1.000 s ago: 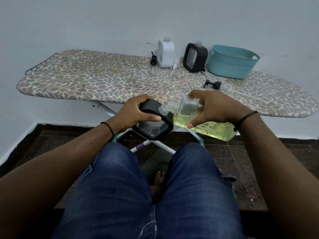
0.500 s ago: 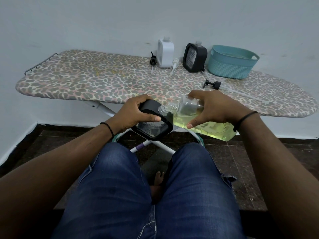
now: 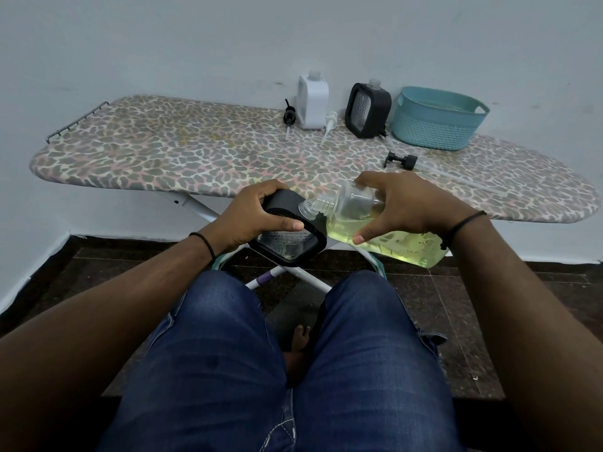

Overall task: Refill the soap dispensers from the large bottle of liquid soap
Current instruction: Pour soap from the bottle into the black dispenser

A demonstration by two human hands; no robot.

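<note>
- Left hand (image 3: 253,216) wrapped round a black dispenser (image 3: 287,236), thumb across its front, held off the ironing board (image 3: 163,158) just past the near edge, above the lap, tipped so its neck faces right to take the pour
- Right hand (image 3: 401,210) clasping the big bottle (image 3: 385,236) from above, fingers over the top, thumb under near the shoulder; laid almost on its side, just right of the black dispenser, open mouth touching that neck
- Yellow soap pooled low along the bottle belly, shoulder and threaded mouth clear: likely tilt too shallow for a steady flow yet
- Window of the held dispenser shows little if any soap, so fill judged barely begun
- Beyond it, at the far edge of the board by the wall: white dispenser (image 3: 312,104) and second black dispenser (image 3: 368,110), both upright and uncapped, waiting their turn
- Two pumps (image 3: 289,117) lying beside the white dispenser, a black pump (image 3: 402,160) lying nearer, behind the right hand, set aside for recapping
- Teal basket (image 3: 439,120) right of the second black dispenser
- Risk: mouths barely meeting, so a slip may drip onto the jeans (image 3: 277,370)
</note>
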